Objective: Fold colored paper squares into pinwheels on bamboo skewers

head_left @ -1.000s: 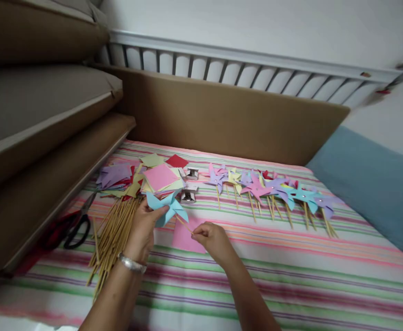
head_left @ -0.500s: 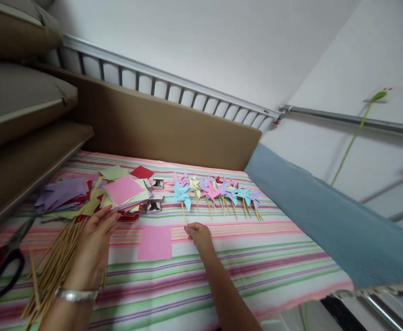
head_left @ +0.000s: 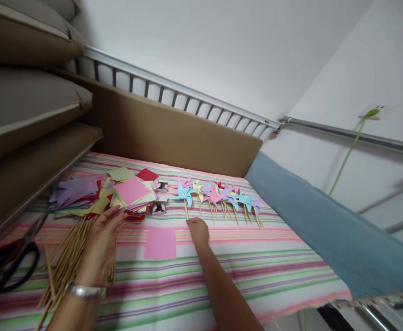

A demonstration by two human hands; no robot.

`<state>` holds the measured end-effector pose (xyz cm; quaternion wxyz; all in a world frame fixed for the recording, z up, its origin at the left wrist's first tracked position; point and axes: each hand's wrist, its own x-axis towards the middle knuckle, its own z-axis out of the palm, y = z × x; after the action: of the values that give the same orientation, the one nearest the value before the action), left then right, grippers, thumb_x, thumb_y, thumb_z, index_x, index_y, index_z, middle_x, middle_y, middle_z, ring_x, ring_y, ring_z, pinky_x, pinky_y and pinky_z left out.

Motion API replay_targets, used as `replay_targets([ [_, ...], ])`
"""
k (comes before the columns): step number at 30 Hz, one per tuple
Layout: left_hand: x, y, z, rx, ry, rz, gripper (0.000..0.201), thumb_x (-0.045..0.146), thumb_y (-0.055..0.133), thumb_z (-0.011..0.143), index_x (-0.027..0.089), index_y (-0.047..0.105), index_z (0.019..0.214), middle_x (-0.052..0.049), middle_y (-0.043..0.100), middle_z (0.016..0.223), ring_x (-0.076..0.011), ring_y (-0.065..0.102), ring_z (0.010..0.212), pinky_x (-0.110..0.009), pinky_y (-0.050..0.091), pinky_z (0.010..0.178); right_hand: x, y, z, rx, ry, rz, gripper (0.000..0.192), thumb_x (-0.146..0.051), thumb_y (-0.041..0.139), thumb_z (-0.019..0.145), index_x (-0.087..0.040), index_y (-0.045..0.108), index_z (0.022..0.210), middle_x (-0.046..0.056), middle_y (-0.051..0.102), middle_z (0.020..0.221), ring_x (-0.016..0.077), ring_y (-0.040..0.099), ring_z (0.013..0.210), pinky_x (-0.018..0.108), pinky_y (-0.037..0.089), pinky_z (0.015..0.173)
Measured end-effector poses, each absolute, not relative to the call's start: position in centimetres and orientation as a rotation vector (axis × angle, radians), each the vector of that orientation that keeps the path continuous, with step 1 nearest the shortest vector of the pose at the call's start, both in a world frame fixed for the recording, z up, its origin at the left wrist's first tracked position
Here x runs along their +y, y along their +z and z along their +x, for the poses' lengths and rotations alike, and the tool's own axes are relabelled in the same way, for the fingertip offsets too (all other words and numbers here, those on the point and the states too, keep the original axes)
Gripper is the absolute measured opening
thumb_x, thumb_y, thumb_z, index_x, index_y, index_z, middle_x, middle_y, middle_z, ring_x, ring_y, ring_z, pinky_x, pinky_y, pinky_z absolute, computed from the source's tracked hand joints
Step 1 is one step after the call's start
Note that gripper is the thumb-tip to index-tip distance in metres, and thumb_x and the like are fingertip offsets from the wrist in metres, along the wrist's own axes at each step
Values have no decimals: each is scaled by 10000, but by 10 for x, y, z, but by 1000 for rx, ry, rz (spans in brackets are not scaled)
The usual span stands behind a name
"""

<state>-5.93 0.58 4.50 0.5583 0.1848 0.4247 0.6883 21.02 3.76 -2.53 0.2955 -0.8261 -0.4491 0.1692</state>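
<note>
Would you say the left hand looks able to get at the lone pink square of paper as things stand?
Most likely yes: the left hand looks empty, and the lone pink square lies nearby, uncovered, on the striped cloth; the right hand, holding a blue pinwheel, is clear of it.

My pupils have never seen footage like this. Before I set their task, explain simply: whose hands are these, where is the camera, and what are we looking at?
There is no machine: these are one person's bare hands, seen from a camera worn on their head, looking forward and down. The right hand holds a blue pinwheel by its stick. The left hand holds nothing visible; its fingers are by the stacked coloured paper, though contact is unclear. On the striped cloth also lie a pink sheet, thin sticks, scissors, two small boxes and other pinwheels.
</note>
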Motion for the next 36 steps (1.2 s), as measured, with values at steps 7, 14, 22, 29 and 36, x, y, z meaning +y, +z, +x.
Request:
replay_targets([
  [7,3,45,-64,995,1622,430,329,185,744,546,148,648,859,-30,673,808,-132,628,743,-236,465,712,39,-23,208,-1207,422,-2253,219,-400,528,748,-240,677,729,23,714,759,190,633,674,265,393,545],
  [14,-1,47,-67,976,1622,402,372,184,769,483,154,648,834,-8,663,798,-122,611,761,-233,456,738,52,-24,208,-1206,459,-2300,221,-384,539,832,-190,644,849,42,678,853,162,622,755,302,469,673],
  [22,1,45,-69,997,1616,425,345,194,757,511,153,650,836,-19,671,786,-130,614,755,-247,457,736,58,-24,207,-1213,453,-2300,258,-422,554,812,-182,644,841,40,672,818,172,617,747,319,463,666],
  [29,3,45,-73,956,1666,418,321,187,760,518,163,648,818,-3,677,759,-125,619,737,-239,459,715,42,-25,205,-1232,331,-2212,274,-451,516,754,-224,669,747,53,701,755,214,632,714,293,408,590],
  [36,6,43,-85,951,1802,327,308,166,759,517,159,653,806,-4,678,760,-112,619,702,-243,459,708,24,-6,179,-1403,270,-1809,323,-361,421,818,-155,646,925,96,676,906,201,617,824,298,452,743],
])
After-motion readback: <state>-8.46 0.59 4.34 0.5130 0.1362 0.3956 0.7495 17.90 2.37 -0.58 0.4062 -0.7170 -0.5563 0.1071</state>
